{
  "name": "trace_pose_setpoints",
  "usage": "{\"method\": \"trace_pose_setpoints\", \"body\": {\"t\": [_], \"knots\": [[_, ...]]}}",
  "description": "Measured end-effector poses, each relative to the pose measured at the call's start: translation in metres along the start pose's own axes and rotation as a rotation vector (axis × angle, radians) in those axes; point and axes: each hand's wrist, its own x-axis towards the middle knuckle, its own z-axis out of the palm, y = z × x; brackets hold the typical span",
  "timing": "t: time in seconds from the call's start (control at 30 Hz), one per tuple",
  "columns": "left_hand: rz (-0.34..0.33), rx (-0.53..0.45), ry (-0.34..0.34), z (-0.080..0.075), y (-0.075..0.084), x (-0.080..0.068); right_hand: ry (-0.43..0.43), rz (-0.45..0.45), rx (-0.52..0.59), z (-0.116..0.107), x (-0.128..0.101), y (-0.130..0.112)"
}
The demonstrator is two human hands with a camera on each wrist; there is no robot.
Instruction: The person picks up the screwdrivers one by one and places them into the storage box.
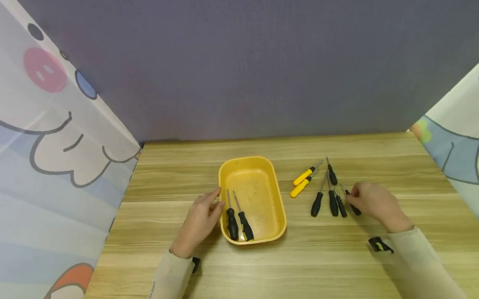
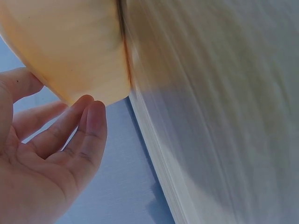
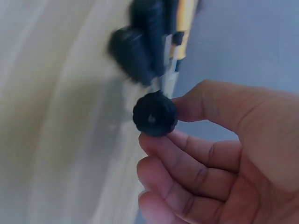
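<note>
The right hand (image 1: 377,204), at the lower right of the head view, pinches the black handle of a small black screwdriver (image 1: 353,201) between thumb and fingers; the right wrist view shows the ribbed handle end (image 3: 155,114) held at the fingertips (image 3: 161,142), low over the table (image 1: 356,271). The left hand (image 1: 200,219), left of centre, lies with straight, relaxed fingers against the left wall of the yellow tray (image 1: 277,198); the left wrist view shows the fingertips (image 2: 93,121) touching the tray's outer wall. It grasps nothing. 2 black-handled screwdrivers (image 1: 238,221) lie inside the tray along its left side. Right of the tray, 2 yellow-handled screwdrivers (image 1: 304,182) lie side by side, and 4 more black screwdrivers (image 1: 330,194) lie just left of the right hand.
</note>
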Motion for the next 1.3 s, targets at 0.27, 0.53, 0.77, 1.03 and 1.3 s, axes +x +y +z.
{"method": "trace_pose_setpoints", "body": {"t": [0.27, 0.53, 0.77, 1.03, 1.3], "knots": [[0.008, 0.001, 0.002, 0.0, 0.0, 0.0, 0.061, -0.058, -0.008, -0.005, 0.004, -0.042], [0.002, 0.001, 0.006, 0.0, 0.0, 0.0, 0.089, -0.136, -0.036, -0.005, 0.018, -0.097], [-0.001, 0.001, -0.001, 0.0, 0.0, 0.0, 0.079, -0.211, -0.012, 0.008, 0.028, -0.148], [0.008, 0.009, 0.003, 0.0, 0.001, 0.0, 0.013, -0.274, -0.006, 0.031, 0.038, -0.194], [0.013, 0.024, 0.009, 0.0, 0.002, 0.0, -0.024, -0.318, -0.028, 0.06, 0.043, -0.212]]}}
